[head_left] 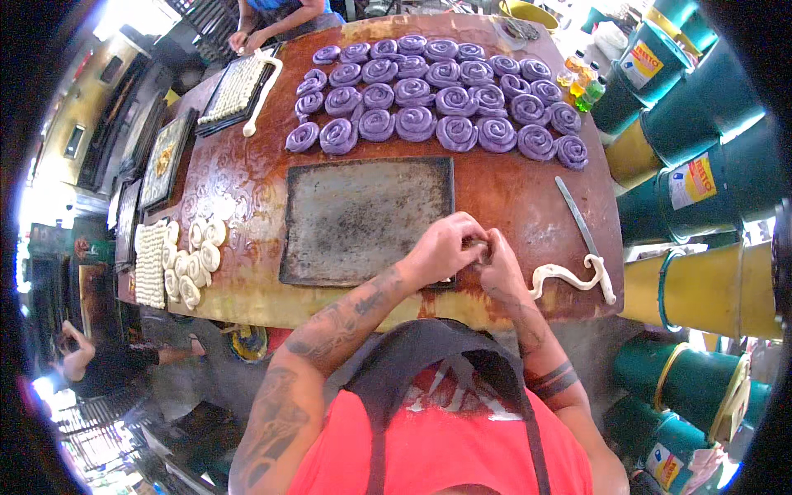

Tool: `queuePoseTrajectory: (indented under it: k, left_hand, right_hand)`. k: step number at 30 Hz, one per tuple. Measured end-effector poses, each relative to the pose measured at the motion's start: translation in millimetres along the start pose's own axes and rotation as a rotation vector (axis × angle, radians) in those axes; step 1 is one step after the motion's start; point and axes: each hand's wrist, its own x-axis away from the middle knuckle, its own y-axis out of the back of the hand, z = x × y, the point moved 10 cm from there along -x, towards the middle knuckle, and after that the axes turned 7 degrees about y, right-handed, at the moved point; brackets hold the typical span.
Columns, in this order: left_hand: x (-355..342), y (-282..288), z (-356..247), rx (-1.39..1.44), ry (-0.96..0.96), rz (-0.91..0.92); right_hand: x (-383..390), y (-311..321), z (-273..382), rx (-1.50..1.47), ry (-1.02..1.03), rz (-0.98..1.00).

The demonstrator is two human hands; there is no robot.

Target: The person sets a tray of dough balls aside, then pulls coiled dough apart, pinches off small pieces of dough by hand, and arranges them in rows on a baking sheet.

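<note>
My left hand and my right hand meet above the table, just off the near right corner of a dark metal baking tray. Both have their fingers curled in a pinch, and whatever lies between them is mostly covered. Right of my right hand, a pale rope of dough lies bent on the table. Beyond that rope rests a long flat blade. Rows of purple coiled dough spread across the table behind the tray.
Cream dough coils sit at the left edge beside rows of small dough pieces. Across the table, another person's hands work by a filled tray. Bottles stand at the far right. Green drums line the right side.
</note>
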Motion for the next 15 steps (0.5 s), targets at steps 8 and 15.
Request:
queuePoseTrajectory:
  k: [8, 15]
  left_hand:
    - [23.4, -9.8, 90.2, 0.258, 0.777, 0.152]
    - [117.9, 43.7, 173.2, 0.012, 0.842, -0.091]
  right_hand:
    - [-10.0, 2.4, 20.1, 0.219, 0.096, 0.073]
    - [3.1, -14.0, -47.6, 0.280, 0.194, 0.137]
